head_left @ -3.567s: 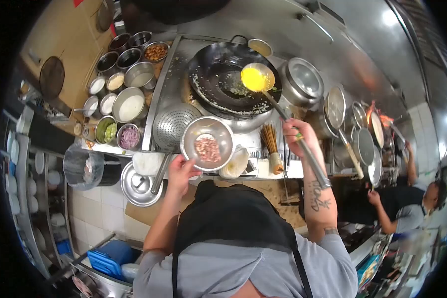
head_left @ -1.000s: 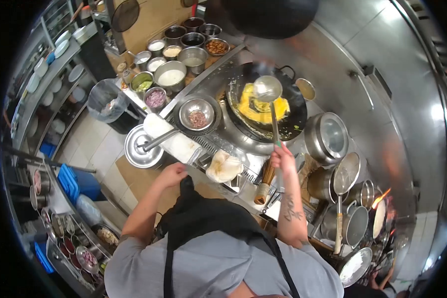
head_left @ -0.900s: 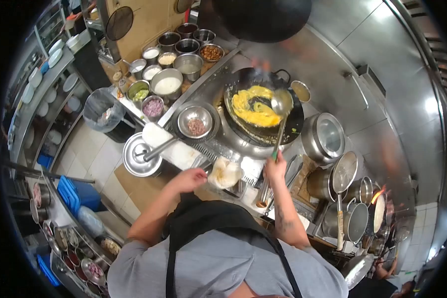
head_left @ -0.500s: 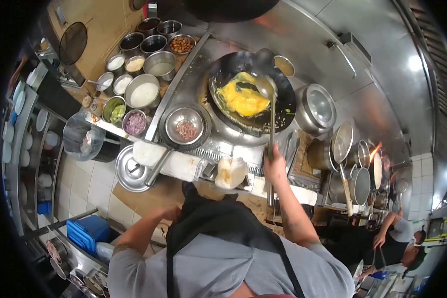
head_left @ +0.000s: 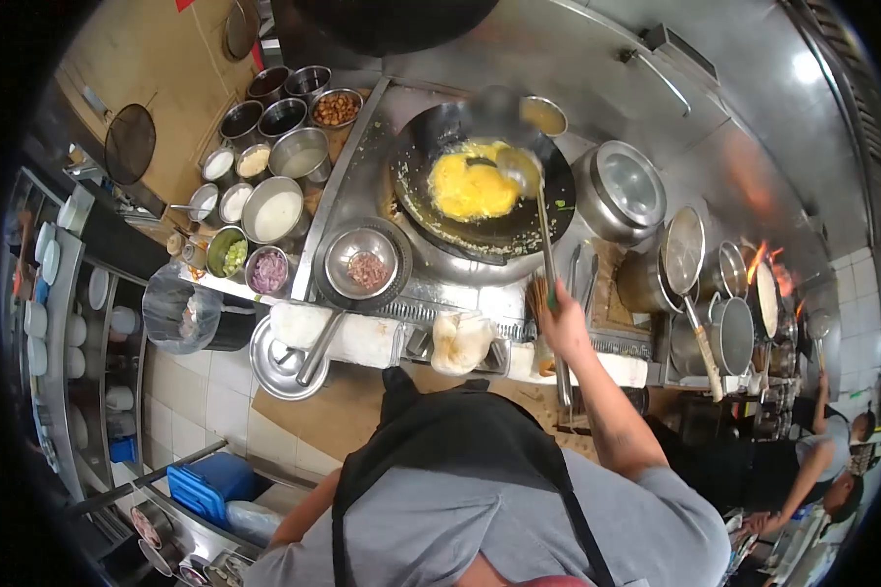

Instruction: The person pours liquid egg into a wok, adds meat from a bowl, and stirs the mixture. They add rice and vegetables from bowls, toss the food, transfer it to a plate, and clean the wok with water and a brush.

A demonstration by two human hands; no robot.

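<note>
My right hand (head_left: 564, 328) is closed around the long handle of a metal ladle (head_left: 521, 171). The ladle's bowl rests at the right side of yellow beaten egg (head_left: 470, 189) spread over the bottom of a black wok (head_left: 421, 132). Bits of white and green stick to the wok's sides. Of my left side only the forearm (head_left: 306, 511) shows; the hand is hidden behind the black apron. Left of the wok, a metal strainer bowl (head_left: 338, 240) holds chopped reddish meat (head_left: 367, 270).
Containers of sauces, powders, green pieces and purple onion (head_left: 266, 270) stand at the left. A folded white cloth (head_left: 462, 342) lies at the stove's front. Right are a lidded pot (head_left: 597, 201), a wire skimmer (head_left: 685, 245), flames (head_left: 757, 259) and other people (head_left: 803, 470).
The ladle has shifted slightly within the wok and the egg lies more spread and rounded. My left hand has gone out of sight behind the apron. The whole view has shifted a little.
</note>
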